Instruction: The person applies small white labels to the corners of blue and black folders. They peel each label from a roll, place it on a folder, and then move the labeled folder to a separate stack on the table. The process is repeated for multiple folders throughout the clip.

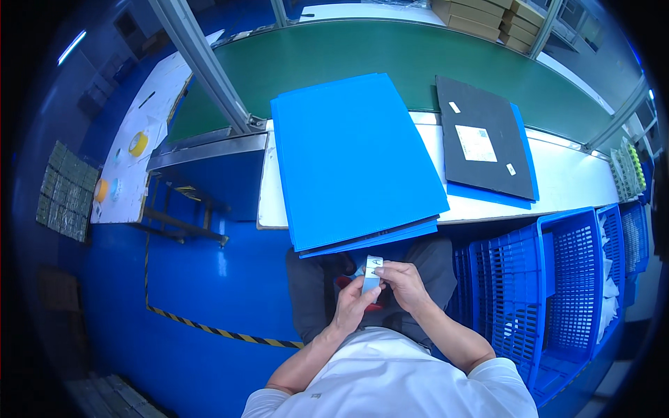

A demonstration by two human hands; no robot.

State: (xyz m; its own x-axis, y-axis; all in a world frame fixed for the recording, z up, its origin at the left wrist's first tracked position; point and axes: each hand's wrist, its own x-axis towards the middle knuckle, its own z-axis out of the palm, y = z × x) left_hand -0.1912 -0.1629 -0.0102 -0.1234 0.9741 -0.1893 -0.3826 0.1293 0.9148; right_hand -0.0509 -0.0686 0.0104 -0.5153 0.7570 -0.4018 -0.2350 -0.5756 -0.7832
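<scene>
Between my hands, above my lap, is a small label strip (pixel 373 263), white with dark print at its upper end and pale blue-grey lower down. My left hand (pixel 354 304) grips its lower part with the thumb along the front. The fingers of my right hand (pixel 405 284) are closed at its right edge, near the printed end. Just beyond my hands, a stack of large blue sheets (pixel 355 160) lies on the white table (pixel 571 174) and overhangs its front edge. Dark layers show under the top sheet at the near edge.
Right of the stack lies a black board (pixel 481 174) with white labels, over blue sheets. A green conveyor belt (pixel 334 52) runs behind. Blue crates (pixel 512 244) stand at my right. On the left, a side table (pixel 157 87) holds a yellow tape roll (pixel 139 143).
</scene>
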